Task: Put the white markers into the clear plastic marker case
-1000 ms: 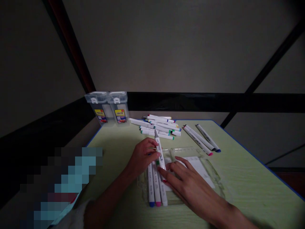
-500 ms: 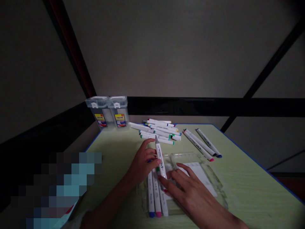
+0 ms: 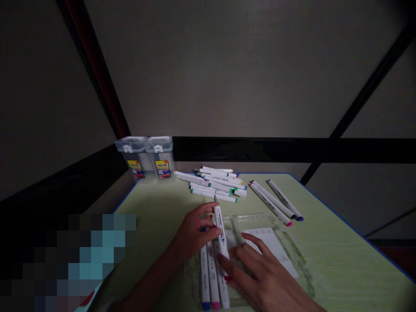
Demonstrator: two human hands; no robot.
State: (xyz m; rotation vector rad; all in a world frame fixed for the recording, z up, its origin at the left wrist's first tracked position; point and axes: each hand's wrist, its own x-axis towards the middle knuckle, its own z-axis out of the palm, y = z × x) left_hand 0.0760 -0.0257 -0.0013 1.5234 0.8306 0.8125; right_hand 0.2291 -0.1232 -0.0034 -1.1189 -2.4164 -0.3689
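Observation:
A white marker [image 3: 221, 229] with a grey tapered upper end and a red lower end is tilted between my hands. My left hand [image 3: 193, 232] pinches its upper body between thumb and fingers. The fingertips of my right hand [image 3: 263, 277] close on its lower part. Beneath it lies an open clear plastic case [image 3: 250, 216]. Several markers lie side by side at the case's left, among them a blue-ended marker [image 3: 204, 277], a pink-ended marker [image 3: 213, 279] and a white-ended marker [image 3: 223, 292]. A white paper sheet [image 3: 276, 247] shows in the case's right half, partly behind my right hand.
A loose pile of white markers [image 3: 217, 184] with coloured ends lies toward the table's far edge. More markers [image 3: 271, 201] lie apart at the right. Two lidded translucent boxes [image 3: 159, 158] stand at the back left of the blue-edged table [image 3: 334, 242], near the wall.
The view has tilted up, so everything sits lower in the picture. Both hands stay on the same marker, which now stands slightly lower against the markers in the case.

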